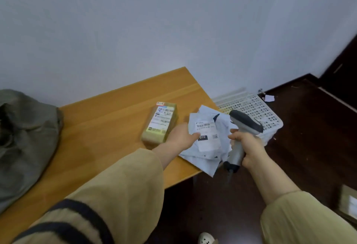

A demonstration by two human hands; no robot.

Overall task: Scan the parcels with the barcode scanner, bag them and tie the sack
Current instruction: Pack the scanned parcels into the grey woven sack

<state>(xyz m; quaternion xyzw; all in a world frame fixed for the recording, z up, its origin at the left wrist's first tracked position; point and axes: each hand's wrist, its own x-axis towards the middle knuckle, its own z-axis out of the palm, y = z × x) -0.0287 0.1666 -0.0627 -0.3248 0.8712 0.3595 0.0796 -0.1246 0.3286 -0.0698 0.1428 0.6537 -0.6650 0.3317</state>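
A white soft mailer parcel with a barcode label lies at the right end of the wooden table, partly over the edge. My left hand holds its left side, thumb on the label. My right hand grips the handle of a grey barcode scanner, whose head sits just right of the mailer. A small cardboard box parcel wrapped in yellowish tape, label up, rests on the table left of my left hand. A grey-green sack lies slumped at the table's left end.
A white perforated plastic basket stands on the dark floor right of the table, against the white wall. A cardboard box shows at the right edge. A scrap of paper lies on the floor.
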